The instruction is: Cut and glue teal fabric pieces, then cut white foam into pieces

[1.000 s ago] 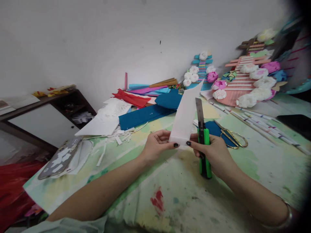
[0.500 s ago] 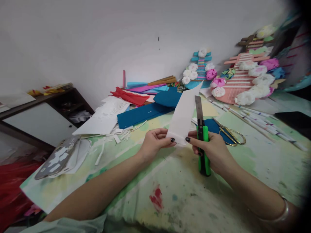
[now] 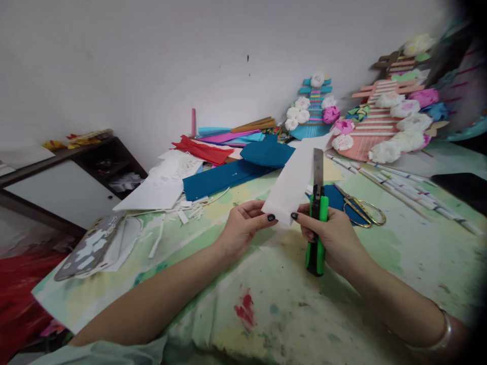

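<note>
A strip of white paper [image 3: 292,177] is held up over the table, its lower edge folded over. My left hand [image 3: 243,225] pinches that edge at its left corner between thumb and fingers. At the right corner, my right hand [image 3: 337,233] has its thumb and finger on the paper. The same hand also grips a green and black utility knife [image 3: 316,253], blade extended and pointing up. Gold-handled scissors [image 3: 359,209] rest on a piece of dark blue paper [image 3: 337,197] just beyond my right hand.
Dark blue paper strips [image 3: 224,180], red crepe paper [image 3: 201,150] and white sheets with scraps [image 3: 160,185] lie behind my left hand. A phone case [image 3: 89,246] is at the left. Rolled paper sticks [image 3: 418,195] and flower-decorated guitar-shaped crafts [image 3: 375,132] stand right and back.
The white paper's upper end has tipped to the right and lower. The knife has tilted slightly, its blade tip moving right. Both hands keep nearly the same place.
</note>
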### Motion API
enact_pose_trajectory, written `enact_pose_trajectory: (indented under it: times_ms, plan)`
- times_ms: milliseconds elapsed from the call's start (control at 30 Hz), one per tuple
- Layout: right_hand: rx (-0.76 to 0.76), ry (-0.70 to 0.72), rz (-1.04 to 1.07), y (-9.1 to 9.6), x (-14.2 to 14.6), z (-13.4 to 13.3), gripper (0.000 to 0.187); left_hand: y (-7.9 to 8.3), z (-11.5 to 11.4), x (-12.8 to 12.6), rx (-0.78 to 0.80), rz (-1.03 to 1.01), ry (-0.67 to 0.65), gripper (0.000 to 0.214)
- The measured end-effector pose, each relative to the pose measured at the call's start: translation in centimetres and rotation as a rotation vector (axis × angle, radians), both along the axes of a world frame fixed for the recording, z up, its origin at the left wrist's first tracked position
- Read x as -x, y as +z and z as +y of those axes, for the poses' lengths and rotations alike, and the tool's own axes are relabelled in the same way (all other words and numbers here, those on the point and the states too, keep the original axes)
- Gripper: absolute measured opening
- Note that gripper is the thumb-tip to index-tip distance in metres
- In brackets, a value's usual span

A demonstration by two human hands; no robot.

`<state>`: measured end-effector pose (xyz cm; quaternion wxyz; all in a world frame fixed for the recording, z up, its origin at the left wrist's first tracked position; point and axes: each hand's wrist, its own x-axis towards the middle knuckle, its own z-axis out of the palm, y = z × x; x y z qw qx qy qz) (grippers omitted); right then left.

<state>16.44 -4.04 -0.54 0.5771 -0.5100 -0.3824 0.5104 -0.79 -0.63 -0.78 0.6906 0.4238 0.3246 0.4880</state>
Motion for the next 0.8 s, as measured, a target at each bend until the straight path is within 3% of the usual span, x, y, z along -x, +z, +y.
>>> enact_pose_trajectory:
  times_ms: [200,367,467,667,800]
  plan:
    - [-0.005,-0.009,0.030,0.2,0.7,-0.5,0.036,-0.2,0.3,0.3,-0.099,0.139,0.119,0.031]
    - [-0.121,-0.198,0.048,0.7,0.2,-0.5,0.025,0.3,1.9,1.8,-0.325,0.410,0.258,0.022]
    - [-0.171,-0.233,0.041,0.8,-0.2,-0.3,0.021,-0.3,2.6,2.1,-0.387,0.530,0.267,0.020]
    - [-0.084,-0.050,-0.243,0.8,-0.9,0.1,0.018,-2.5,3.2,1.7,-0.456,0.623,0.158,0.022]
    - [-0.019,0.067,-0.377,1.2,-1.4,0.2,0.024,-2.8,3.3,1.7,-0.484,0.650,0.152,0.021]
